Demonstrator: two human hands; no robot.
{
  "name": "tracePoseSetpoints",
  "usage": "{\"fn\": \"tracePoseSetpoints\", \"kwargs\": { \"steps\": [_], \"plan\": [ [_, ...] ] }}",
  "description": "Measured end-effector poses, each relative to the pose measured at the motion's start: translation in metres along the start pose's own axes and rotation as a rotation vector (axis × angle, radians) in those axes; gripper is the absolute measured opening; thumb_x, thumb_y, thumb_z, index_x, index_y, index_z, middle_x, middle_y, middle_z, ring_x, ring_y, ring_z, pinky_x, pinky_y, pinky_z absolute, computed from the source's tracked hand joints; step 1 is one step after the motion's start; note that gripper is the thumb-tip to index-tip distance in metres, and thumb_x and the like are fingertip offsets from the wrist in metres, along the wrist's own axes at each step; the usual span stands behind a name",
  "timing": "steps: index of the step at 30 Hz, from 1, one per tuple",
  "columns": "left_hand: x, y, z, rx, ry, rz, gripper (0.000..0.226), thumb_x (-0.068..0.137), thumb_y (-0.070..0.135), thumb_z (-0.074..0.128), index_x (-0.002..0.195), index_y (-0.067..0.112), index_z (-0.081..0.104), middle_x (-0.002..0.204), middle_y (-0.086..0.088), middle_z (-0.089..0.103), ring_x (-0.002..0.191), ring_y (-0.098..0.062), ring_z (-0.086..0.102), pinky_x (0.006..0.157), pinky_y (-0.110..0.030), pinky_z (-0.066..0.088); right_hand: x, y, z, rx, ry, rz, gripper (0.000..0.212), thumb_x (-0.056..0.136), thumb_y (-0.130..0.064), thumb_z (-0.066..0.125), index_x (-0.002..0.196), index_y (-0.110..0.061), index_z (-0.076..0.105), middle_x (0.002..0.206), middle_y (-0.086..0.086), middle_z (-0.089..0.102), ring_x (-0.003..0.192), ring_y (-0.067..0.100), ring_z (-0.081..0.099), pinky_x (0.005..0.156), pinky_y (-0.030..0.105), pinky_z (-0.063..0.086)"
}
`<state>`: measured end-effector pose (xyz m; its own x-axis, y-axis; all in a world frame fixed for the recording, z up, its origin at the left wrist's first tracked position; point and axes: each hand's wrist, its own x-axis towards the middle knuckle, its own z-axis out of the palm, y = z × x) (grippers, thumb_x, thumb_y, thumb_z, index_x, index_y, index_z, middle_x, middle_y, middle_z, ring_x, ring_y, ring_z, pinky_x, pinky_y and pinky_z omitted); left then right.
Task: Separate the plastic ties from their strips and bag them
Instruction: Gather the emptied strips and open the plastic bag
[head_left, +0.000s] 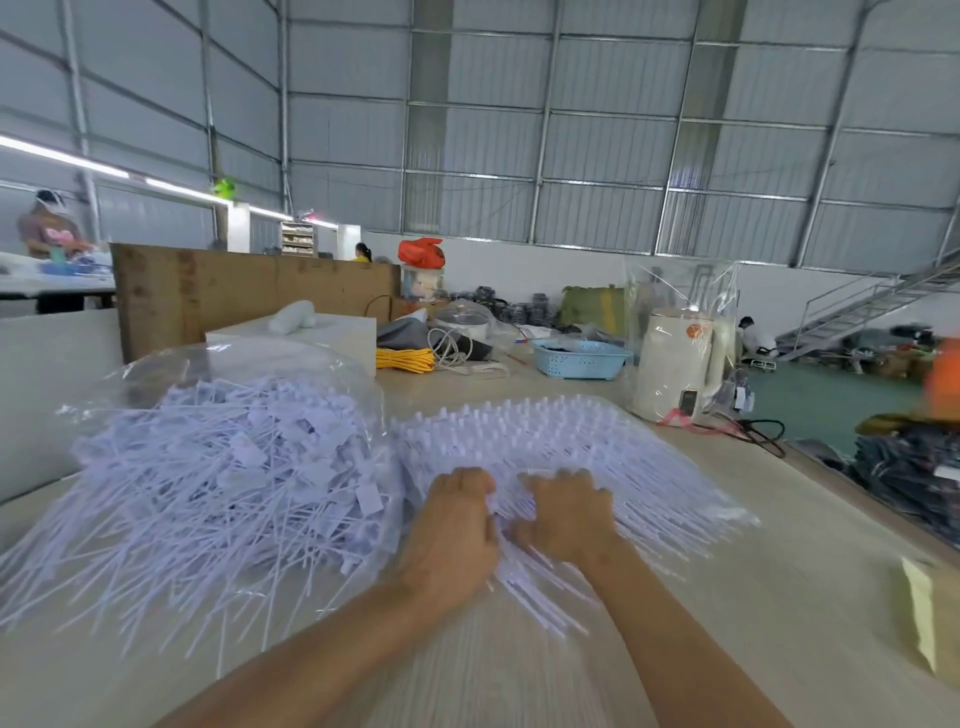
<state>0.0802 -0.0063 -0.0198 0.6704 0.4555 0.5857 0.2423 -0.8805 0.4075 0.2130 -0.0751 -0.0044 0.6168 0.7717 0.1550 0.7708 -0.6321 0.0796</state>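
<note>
Corrugated metal walls and a steel frame rise behind a long pale worktable (753, 545), and both bare forearms reach forward over it from the lower edge of the view. Just ahead of and under the hands lies a fanned stack of white tie strips (545, 441), rows of small heads at the far side and thin tails sweeping back toward the wrists. On these tails the left hand (457, 530) rests with fingers curled into a loose fist, apparently gathering some of them, though blur hides the exact grip. Close beside it, the right hand (566, 512) presses down palm-first, fingers bent over the strips; whether it pinches any tie cannot be told. Left of the left hand sits a clear plastic bag (171, 374), its mouth open toward the person and a tangled heap of loose ties (218, 478) spilling out onto the table. Well beyond the right hand stand a white kettle (675, 364) wrapped in clear film and a light blue basket (579, 358).
</note>
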Motion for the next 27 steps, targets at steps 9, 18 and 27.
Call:
{"fn": "tracePoseSetpoints", "kwargs": {
  "steps": [9, 18, 27],
  "plan": [
    [0.021, -0.035, 0.016, -0.300, 0.004, -0.490, 0.049, 0.100, 0.036, 0.038, 0.137, 0.005, 0.033, 0.096, 0.002, 0.060, 0.076, -0.009, 0.058, 0.062, -0.010, 0.042, -0.003, 0.046, -0.013, 0.111, 0.328, -0.120, 0.019, 0.083, -0.001, 0.052, 0.094, -0.008, 0.066, 0.104, 0.012, 0.056, 0.104, 0.024, 0.054, 0.073, 0.025, 0.038],
    [0.033, -0.058, 0.044, -0.163, -0.178, -0.553, 0.072, 0.093, 0.018, 0.044, 0.150, 0.028, 0.001, 0.145, -0.006, 0.040, 0.108, -0.026, 0.056, 0.089, -0.039, 0.048, -0.046, 0.130, 0.006, 0.439, 0.588, -0.319, 0.025, 0.054, 0.017, 0.058, 0.066, -0.002, 0.071, 0.073, 0.010, 0.069, 0.071, 0.022, 0.067, 0.063, 0.027, 0.050],
    [0.057, -0.052, 0.032, -0.416, -0.072, -0.626, 0.063, 0.088, -0.006, 0.043, 0.143, 0.024, 0.034, 0.131, -0.010, 0.051, 0.099, -0.026, 0.061, 0.080, -0.039, 0.055, -0.039, 0.139, -0.011, 0.410, -0.168, -0.306, 0.024, 0.070, -0.004, 0.070, 0.057, 0.007, 0.053, 0.057, 0.020, 0.044, 0.054, 0.012, 0.036, 0.056, 0.024, 0.030]
  ]
}}
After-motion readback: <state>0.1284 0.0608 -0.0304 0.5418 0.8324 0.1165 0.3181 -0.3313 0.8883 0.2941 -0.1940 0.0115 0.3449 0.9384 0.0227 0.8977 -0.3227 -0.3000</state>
